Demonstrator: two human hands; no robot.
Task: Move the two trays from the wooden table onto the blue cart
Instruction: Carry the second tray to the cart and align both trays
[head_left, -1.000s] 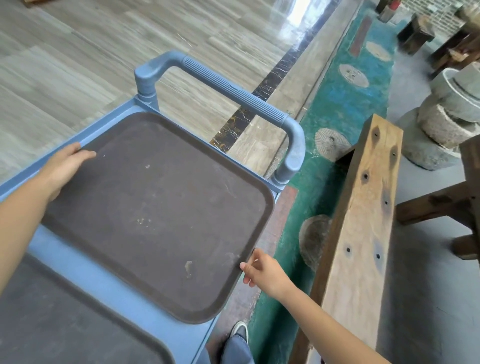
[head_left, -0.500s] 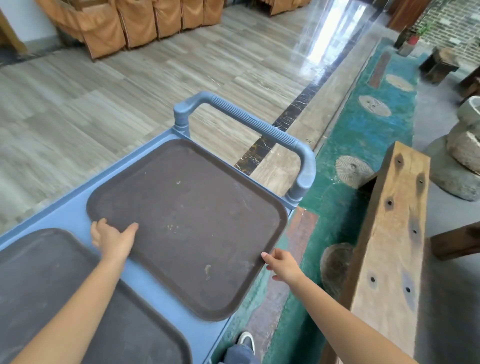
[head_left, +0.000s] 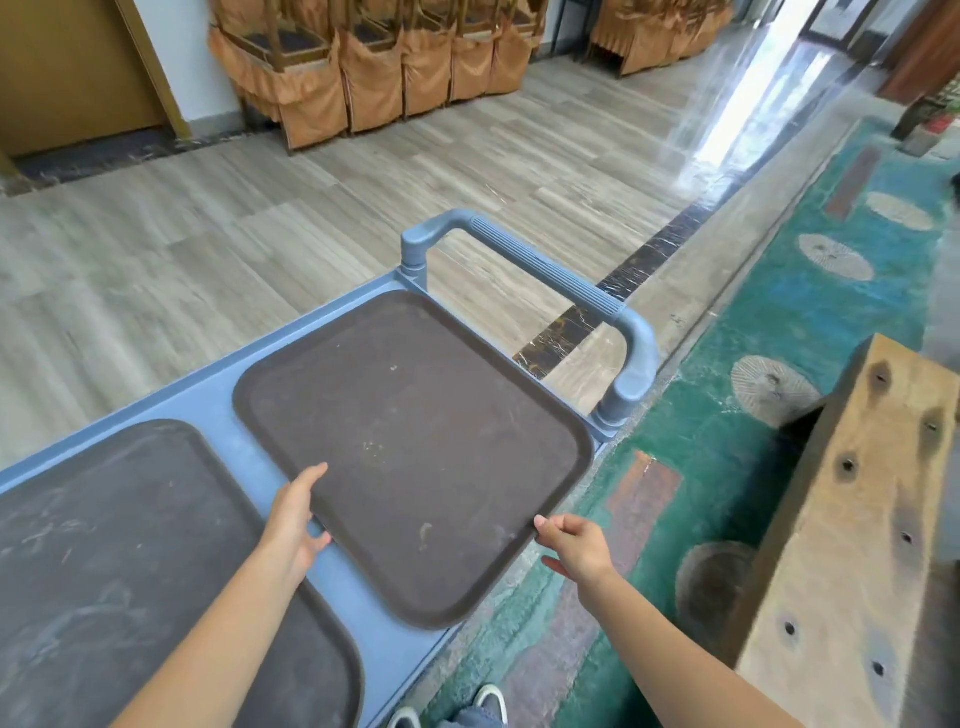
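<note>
A: In the head view, where are the trays lying?
B: Both are lying on the blue cart (head_left: 363, 644): the right tray (head_left: 415, 447) near the handle (head_left: 545, 270), the left tray (head_left: 130, 571) beside it.
A: And the hands?
B: The left hand (head_left: 293, 525) is gripping the right tray's near-left edge, and the right hand (head_left: 576, 543) is pinching its near-right edge.

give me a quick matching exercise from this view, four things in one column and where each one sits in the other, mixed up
Things:
1. left hand
2. right hand
3. second tray
4. cart handle

Places:
A. far end of the blue cart
B. near-right edge of the tray by the handle
C. near-left edge of that same tray
D. flat on the cart, nearer the person

Pairs: 1-C, 2-B, 3-D, 4-A
</note>
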